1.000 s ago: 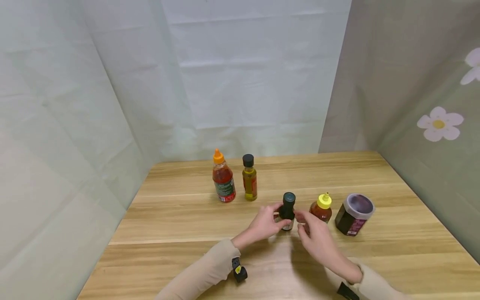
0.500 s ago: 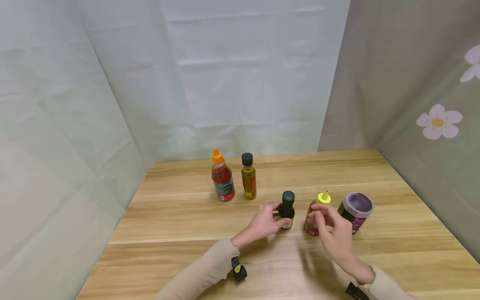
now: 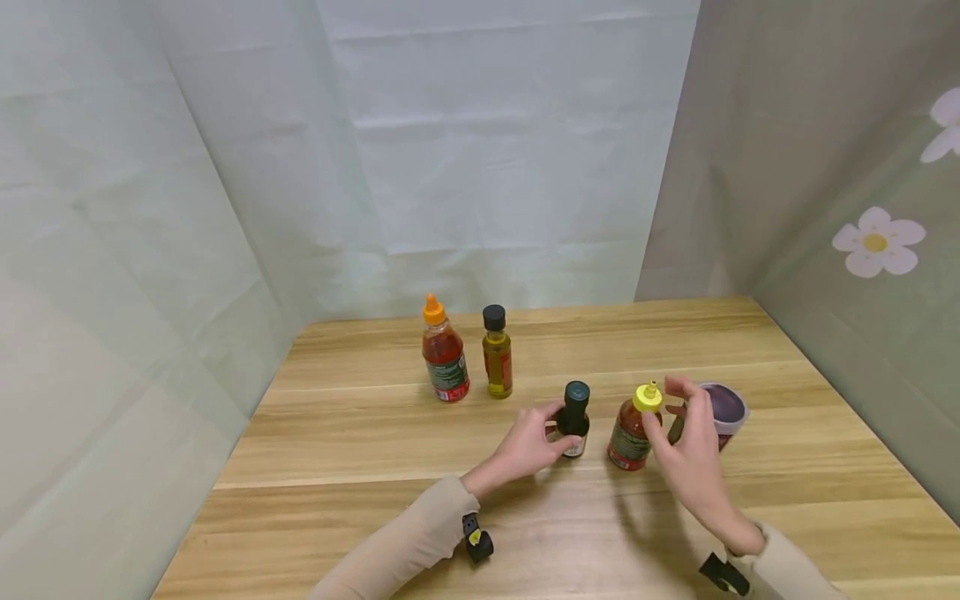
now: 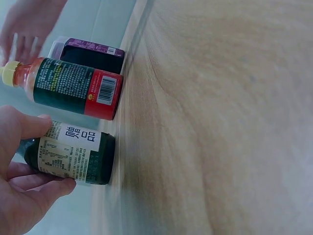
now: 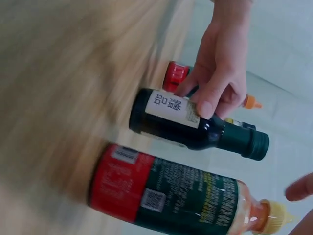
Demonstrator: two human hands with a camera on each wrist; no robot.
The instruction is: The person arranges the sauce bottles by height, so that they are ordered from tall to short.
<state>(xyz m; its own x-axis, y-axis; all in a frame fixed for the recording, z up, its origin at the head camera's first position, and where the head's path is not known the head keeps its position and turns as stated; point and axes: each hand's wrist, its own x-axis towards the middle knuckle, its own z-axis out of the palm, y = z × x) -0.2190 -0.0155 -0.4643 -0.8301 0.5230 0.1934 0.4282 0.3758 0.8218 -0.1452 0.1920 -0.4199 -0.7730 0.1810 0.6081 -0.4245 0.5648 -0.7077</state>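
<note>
My left hand [image 3: 525,446] grips a small dark bottle [image 3: 573,425] with a dark green cap, thumb and fingers on either side. The bottle stands upright on the table, its white label [image 4: 73,142] plain in the left wrist view. To its right stands a red sauce squeeze bottle [image 3: 628,437] with a yellow nozzle cap [image 5: 274,216]. Above and right of that bottle hovers my right hand [image 3: 696,462], fingers loosely bent and holding nothing. In the right wrist view a fingertip [image 5: 301,187] shows apart from the yellow cap.
Farther back on the wooden table [image 3: 360,450] stand an orange-capped sauce bottle [image 3: 446,362] and a black-capped oil bottle [image 3: 498,362]. A dark jar with a pale purple lid [image 3: 726,404] stands behind my right hand. Cloth hangs [image 3: 495,167] behind the table.
My right hand has moved right, from beside the dark bottle, past the yellow-capped bottle to near the jar. The left hand stays on the dark bottle.
</note>
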